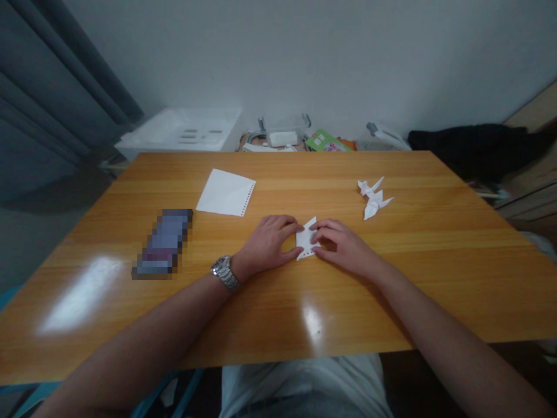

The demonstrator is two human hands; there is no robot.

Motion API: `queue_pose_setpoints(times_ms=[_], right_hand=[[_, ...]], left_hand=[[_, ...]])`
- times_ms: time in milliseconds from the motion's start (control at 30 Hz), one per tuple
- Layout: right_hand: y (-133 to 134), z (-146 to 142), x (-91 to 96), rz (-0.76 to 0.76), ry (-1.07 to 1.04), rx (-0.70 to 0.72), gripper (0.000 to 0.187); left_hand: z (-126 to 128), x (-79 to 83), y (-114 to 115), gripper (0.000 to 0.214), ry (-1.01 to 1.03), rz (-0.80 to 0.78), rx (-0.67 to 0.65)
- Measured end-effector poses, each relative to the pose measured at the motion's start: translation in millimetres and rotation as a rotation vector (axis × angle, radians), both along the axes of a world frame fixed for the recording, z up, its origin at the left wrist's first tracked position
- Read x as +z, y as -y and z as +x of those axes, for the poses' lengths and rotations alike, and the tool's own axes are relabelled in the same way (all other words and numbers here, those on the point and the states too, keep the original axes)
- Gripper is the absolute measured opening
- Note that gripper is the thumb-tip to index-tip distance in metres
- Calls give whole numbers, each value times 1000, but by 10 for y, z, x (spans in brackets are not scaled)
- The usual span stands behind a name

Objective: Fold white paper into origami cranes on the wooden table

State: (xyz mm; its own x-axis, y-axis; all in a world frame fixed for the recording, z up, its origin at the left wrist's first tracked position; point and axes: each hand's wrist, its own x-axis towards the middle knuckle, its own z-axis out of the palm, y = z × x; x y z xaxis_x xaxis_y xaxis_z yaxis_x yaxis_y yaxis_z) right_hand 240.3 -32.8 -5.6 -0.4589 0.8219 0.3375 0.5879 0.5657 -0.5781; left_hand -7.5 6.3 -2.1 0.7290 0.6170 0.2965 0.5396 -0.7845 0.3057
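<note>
A small folded piece of white paper [308, 238] lies on the wooden table in front of me, a row of punched holes along its lower edge. My left hand [275, 241], with a metal watch on its wrist, grips the paper's left edge between thumb and fingers. From the other side, my right hand [342, 244] has its thumb and curled fingertips on the paper's right part, covering some of it. Farther back on the right lie folded white paper cranes [374, 204], close together. A flat white sheet [226, 193] with a perforated edge rests behind my left hand.
A pixelated dark device, perhaps a phone [165, 241], lies on the left of the wooden table [270, 313]. Beyond the far edge are a white plastic tray [187, 130], a green booklet [326, 140] and dark cloth [474, 148]. A grey curtain [47, 87] hangs at left.
</note>
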Motion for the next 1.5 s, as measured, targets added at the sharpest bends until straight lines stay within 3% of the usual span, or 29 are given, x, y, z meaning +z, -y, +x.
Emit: queue_pose_setpoints(times_ms=[467, 667, 900, 1167, 1500], right_hand=[[-15, 56, 5, -74, 62, 13, 10], [-10, 85, 49, -107, 51, 34, 12], [-6, 70, 3, 11, 29, 50, 14], [54, 18, 35, 14, 50, 200, 13], [68, 41, 41, 67, 116, 185, 20]], left_hand=[[-8, -40, -77, 24, 158, -81, -2], [-40, -85, -108, 18, 124, -83, -39], [-68, -79, -75, 32, 44, -49, -30], [-63, -65, -41, 33, 58, -51, -1], [-74, -101, -57, 33, 50, -34, -10]])
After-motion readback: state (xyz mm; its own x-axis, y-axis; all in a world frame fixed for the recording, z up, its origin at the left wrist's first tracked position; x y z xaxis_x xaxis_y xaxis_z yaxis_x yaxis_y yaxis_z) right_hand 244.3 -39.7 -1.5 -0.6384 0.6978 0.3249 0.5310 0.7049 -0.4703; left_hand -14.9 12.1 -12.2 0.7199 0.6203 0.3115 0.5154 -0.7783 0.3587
